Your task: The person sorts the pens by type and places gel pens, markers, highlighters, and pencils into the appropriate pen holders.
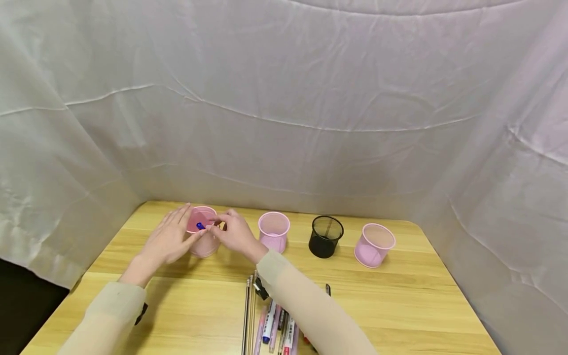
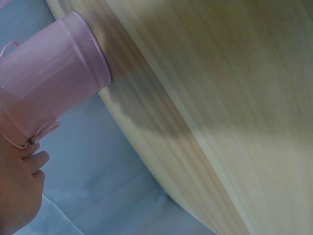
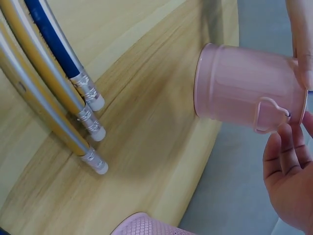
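A smooth pink bucket [image 1: 204,245] with small loop handles stands at the far left of the table. My left hand [image 1: 167,236] holds it at the rim, thumb on the near side and the other fingers along the left and back. Over the right side of the rim, my right hand [image 1: 236,231] pinches a blue-ended pen [image 1: 200,226] with thumb and forefinger. Most of the pen is hidden by the bucket and hands. In the right wrist view, the fingertips of my right hand are beside the loop handle [image 3: 260,115].
To the right stand a pink mesh cup [image 1: 273,231], a black mesh cup [image 1: 325,236] and another pink mesh cup [image 1: 374,245]. Pencils [image 1: 247,315] and several markers [image 1: 268,323] lie near the front, partly under my right forearm. A grey curtain [image 1: 284,162] hangs behind the table.
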Action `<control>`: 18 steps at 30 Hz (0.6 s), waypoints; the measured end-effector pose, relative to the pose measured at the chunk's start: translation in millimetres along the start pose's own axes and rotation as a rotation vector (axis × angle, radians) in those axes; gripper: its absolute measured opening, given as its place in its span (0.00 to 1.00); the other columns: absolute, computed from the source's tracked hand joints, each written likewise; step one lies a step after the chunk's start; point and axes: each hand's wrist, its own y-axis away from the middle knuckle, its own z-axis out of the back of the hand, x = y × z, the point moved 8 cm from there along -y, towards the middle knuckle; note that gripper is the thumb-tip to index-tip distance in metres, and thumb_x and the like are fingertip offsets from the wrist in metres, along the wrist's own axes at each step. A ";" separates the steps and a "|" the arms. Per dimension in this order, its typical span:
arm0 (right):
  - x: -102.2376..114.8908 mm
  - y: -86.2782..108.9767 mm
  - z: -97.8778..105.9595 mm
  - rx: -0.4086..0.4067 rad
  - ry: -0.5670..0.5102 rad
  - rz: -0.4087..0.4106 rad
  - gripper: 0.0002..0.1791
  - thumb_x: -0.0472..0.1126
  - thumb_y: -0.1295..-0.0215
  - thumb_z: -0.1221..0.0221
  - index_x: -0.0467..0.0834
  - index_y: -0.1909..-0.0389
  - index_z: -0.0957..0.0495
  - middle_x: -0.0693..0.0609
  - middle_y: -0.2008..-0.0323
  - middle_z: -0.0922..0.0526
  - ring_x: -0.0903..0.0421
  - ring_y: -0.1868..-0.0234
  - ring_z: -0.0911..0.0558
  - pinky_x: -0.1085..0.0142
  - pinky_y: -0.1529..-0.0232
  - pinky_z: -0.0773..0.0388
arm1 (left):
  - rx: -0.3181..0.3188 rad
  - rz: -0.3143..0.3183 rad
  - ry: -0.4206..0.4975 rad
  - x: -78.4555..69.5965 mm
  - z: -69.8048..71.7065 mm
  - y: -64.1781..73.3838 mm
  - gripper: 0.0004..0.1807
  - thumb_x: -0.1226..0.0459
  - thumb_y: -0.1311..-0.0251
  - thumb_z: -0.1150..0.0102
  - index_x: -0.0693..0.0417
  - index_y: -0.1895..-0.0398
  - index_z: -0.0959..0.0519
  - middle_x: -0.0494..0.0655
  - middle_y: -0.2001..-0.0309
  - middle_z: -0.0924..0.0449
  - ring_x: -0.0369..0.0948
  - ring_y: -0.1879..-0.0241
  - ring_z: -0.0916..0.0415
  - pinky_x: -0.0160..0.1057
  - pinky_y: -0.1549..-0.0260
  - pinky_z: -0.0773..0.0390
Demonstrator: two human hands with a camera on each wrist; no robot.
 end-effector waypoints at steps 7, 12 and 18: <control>4.7 4.9 8.3 -0.006 -0.023 0.039 0.20 0.47 0.26 0.38 0.44 0.38 0.17 0.51 0.50 0.18 0.67 0.66 0.24 0.78 0.65 0.24 | 0.012 0.010 0.010 0.5 -0.2 -1.4 0.50 0.37 0.23 0.57 0.73 0.20 0.49 0.72 0.20 0.53 0.67 0.22 0.53 0.65 0.23 0.54; 8.1 11.4 18.8 -0.027 -0.036 0.058 0.22 0.49 0.25 0.39 0.44 0.36 0.18 0.51 0.46 0.18 0.67 0.63 0.22 0.77 0.65 0.24 | 0.002 0.002 0.002 0.1 0.2 -2.5 0.49 0.39 0.23 0.55 0.73 0.20 0.48 0.72 0.20 0.51 0.67 0.22 0.51 0.65 0.23 0.52; 14.6 22.1 38.9 -0.079 -0.053 0.097 0.22 0.49 0.26 0.37 0.45 0.36 0.18 0.52 0.43 0.19 0.68 0.61 0.20 0.77 0.65 0.23 | -0.015 -0.007 0.011 1.0 -0.5 -2.8 0.48 0.40 0.23 0.53 0.73 0.21 0.47 0.72 0.21 0.49 0.67 0.22 0.50 0.65 0.23 0.51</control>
